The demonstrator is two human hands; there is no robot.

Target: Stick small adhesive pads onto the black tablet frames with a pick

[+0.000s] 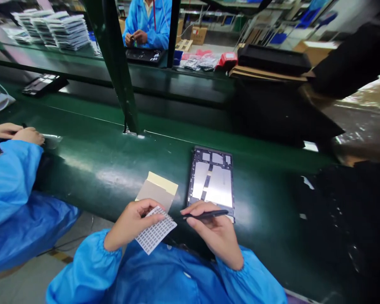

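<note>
My left hand [131,223] is closed on a small white sheet of tiny grid-like labels [156,231], held just above the near edge of the green belt. My right hand [213,230] pinches black tweezers [205,215], their tip pointing left toward the label sheet. Just beyond my right hand lies a tablet frame [212,179], open side up, with silver shielding inside. A tan and yellow backing card [156,191] lies flat on the belt beside the frame, behind my left hand.
A green conveyor belt [98,164] runs across. A co-worker's blue sleeve and hands [15,135] rest at the left. Another person in blue [147,25] works across the line. Stacked trays [60,29] stand far left; black trays and bags [351,202] crowd the right. A green post [120,76] rises mid-belt.
</note>
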